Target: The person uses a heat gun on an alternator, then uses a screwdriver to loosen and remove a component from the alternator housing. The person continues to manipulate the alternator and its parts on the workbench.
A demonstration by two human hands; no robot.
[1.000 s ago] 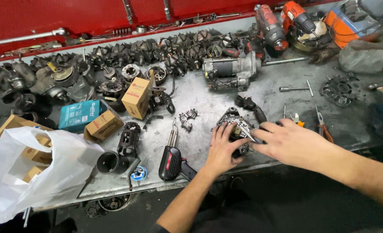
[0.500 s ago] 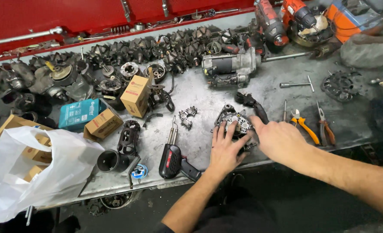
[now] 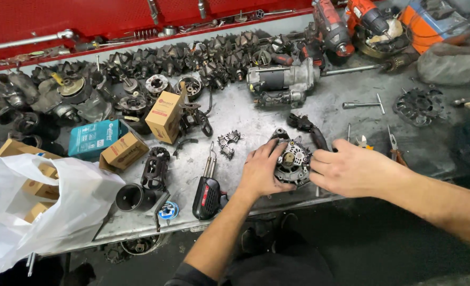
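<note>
A round grey alternator housing (image 3: 293,161) lies near the front edge of the metal workbench (image 3: 245,122). My left hand (image 3: 261,172) grips its left side with spread fingers. My right hand (image 3: 351,169) closes on its right side, fingers curled against the rim. A black soldering gun (image 3: 208,193) lies just left of my left forearm. A small black rectifier part (image 3: 228,143) rests a little behind and to the left of the housing.
A starter motor (image 3: 280,85) and a row of armatures (image 3: 192,61) fill the back. Cardboard boxes (image 3: 166,116), a teal box (image 3: 97,136) and a white plastic bag (image 3: 49,212) sit at left. Pliers (image 3: 394,145), a T-handle wrench (image 3: 365,104) and power drills (image 3: 346,26) lie at right.
My right hand has slid left and now clasps the housing's right side. The orange-handled pliers beside it are mostly covered. My left hand keeps its hold on the housing.
</note>
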